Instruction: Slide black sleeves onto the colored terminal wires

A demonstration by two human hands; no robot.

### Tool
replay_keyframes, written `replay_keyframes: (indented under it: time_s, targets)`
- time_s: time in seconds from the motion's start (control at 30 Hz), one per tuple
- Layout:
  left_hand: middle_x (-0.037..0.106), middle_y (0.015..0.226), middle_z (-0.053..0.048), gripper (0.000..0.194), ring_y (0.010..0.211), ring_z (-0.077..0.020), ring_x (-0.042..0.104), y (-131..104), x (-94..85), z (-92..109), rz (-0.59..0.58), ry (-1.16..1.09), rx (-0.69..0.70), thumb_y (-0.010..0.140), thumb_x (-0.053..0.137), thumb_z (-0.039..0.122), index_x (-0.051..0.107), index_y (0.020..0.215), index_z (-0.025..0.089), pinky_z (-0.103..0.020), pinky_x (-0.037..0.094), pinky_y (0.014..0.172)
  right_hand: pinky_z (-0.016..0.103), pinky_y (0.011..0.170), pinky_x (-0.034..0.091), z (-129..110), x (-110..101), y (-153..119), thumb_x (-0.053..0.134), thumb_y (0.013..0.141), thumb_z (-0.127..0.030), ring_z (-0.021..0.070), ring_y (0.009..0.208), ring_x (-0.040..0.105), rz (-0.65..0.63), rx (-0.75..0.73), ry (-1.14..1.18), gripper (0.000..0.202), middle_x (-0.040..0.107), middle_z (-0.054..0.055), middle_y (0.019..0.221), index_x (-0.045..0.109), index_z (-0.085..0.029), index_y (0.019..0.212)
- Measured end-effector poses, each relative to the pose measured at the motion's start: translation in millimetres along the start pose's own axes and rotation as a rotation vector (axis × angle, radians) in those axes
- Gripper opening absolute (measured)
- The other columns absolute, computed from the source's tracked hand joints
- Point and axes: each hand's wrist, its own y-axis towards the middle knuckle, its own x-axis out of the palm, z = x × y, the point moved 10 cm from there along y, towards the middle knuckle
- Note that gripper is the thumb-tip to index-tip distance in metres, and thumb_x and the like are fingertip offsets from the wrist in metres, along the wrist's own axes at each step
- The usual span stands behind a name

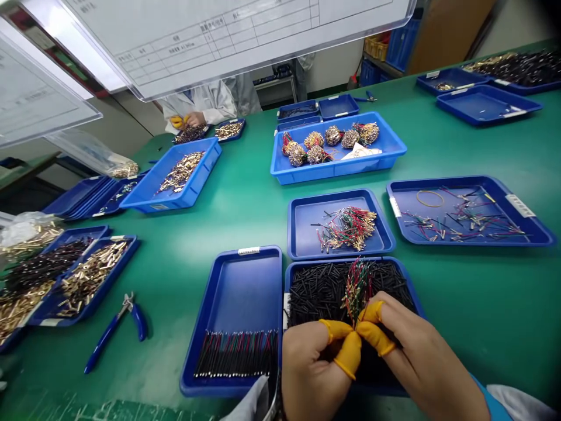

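My left hand and my right hand meet over a blue tray of short black tubes. Both wear yellow finger cots on thumb and forefinger, and both are closed in a pinch, tips touching. A thin wire from a bundle of red and green wires with gold ends runs down to the fingertips. The bundle rests on the black tubes. Whatever lies between the left fingertips is too small to make out. To the left, a tray holds a neat row of black-sleeved wires.
Farther out lie a tray of loose wires, a tray of scattered wires, a bin of wire bundles and a bin of gold pins. Blue-handled cutters lie left. A co-worker's hands are at the far side.
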Motion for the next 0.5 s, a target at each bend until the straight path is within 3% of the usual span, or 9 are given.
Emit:
replay_keyframes:
  time_s: [0.3, 0.37, 0.5]
  targets:
    - [0.062, 0.049, -0.001, 0.011, 0.041, -0.0098, 0.054, 1.2, -2.7, -3.3, 0.068, -0.019, -0.028, 0.072, 0.062, 0.015, 0.07, 0.065, 0.013, -0.017, 0.042, 0.042, 0.03, 0.061, 0.04, -6.1, -31.8, -5.7, 0.038, 0.093, -0.022, 0.0174, 0.07, 0.05, 0.244, -0.083, -0.083, 0.012, 0.049, 0.005, 0.083, 0.046, -0.02, 0.084]
    - [0.063, 0.05, 0.0, 0.011, 0.042, -0.0098, 0.055, 1.3, -4.2, -4.0, 0.082, -0.024, -0.03, 0.072, 0.062, 0.015, 0.07, 0.065, 0.014, -0.017, 0.042, 0.042, 0.03, 0.062, 0.04, -3.7, -30.6, -4.3, 0.039, 0.093, -0.024, 0.0173, 0.069, 0.049, 0.216, -0.053, -0.064, 0.012, 0.048, 0.004, 0.082, 0.046, -0.02, 0.084]
    - [0.068, 0.057, 0.0, 0.006, 0.046, -0.0099, 0.06, 2.2, -4.7, -2.7, 0.083, -0.087, -0.013, 0.071, 0.066, 0.014, 0.071, 0.071, 0.015, -0.016, 0.045, 0.046, 0.03, 0.06, 0.041, 1.5, -5.8, -1.7, 0.043, 0.09, -0.026, 0.0177, 0.072, 0.05, 0.017, 0.028, 0.039, 0.01, 0.05, 0.005, 0.085, 0.049, -0.02, 0.086]
